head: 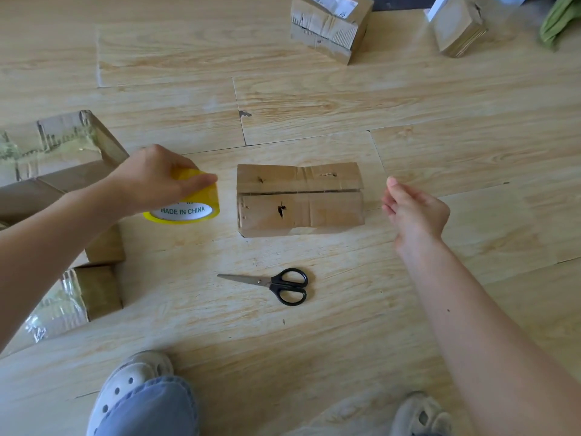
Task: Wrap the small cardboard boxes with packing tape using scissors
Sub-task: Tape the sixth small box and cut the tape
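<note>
Overhead, left hand [151,180] gripping glossy yellow tape roll [202,201], right hand [415,212] bunched, grip unclear, creased cardboard box [298,199] between.

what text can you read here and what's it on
"MADE IN CHINA": white core label of the yellow tape roll, gripped by the left hand.
Print above it on that label: partly hidden, unreadable.
White labels on the two far cardboard boxes: too blurred.

Bright, even daylight; faint shadows beneath the scissors [273,284]; glare on the taped box [56,306] at left; wide-angle bowing toward edges; top-right corner blurred.
</note>
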`<state>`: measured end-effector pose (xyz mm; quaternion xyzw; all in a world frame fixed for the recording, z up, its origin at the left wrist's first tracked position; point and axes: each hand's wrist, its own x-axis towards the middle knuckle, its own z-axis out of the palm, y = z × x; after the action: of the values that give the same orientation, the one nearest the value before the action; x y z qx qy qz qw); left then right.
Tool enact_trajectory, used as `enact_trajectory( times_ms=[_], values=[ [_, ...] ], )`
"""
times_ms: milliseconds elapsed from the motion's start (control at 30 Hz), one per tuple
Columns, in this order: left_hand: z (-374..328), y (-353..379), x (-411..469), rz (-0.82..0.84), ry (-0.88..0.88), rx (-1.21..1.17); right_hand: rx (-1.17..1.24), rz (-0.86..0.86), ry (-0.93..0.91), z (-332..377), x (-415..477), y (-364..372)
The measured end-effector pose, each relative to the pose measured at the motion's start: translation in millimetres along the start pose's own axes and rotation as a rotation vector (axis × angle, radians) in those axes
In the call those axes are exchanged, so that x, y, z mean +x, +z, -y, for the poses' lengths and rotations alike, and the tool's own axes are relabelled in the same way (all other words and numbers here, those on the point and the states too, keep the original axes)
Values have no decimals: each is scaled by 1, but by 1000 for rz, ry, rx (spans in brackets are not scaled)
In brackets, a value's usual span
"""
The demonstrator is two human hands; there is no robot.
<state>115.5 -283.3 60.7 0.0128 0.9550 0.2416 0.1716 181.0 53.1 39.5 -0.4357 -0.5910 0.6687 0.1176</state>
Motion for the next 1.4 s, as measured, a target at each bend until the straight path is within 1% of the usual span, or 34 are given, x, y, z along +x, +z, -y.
enact_trajectory(
  times_ms=[100,500,667,833,1033,1167,1267,1333,1400],
  values=[
    [-2,4,0,-12,7,-14,-27,-1,-24,-1,5,2],
    [-2,15,8,32,-14,-1,-136,-1,-62,-18,22,4],
    [8,22,14,33,-9,5,-119,-7,-45,-25,23,9],
    [18,34,18,12,4,29,-177,-28,-43,-33,25,13],
    [17,42,19,-13,29,6,-227,-45,-19,-41,24,21],
    [15,45,20,20,15,-20,-268,-42,14,-43,24,24],
    [15,47,22,51,-16,-31,-291,7,75,-42,22,27],
    [14,49,23,62,-16,-52,-265,49,160,-39,21,30],
    [14,50,25,75,-6,-67,-211,75,314,-35,20,31]
  ],
)
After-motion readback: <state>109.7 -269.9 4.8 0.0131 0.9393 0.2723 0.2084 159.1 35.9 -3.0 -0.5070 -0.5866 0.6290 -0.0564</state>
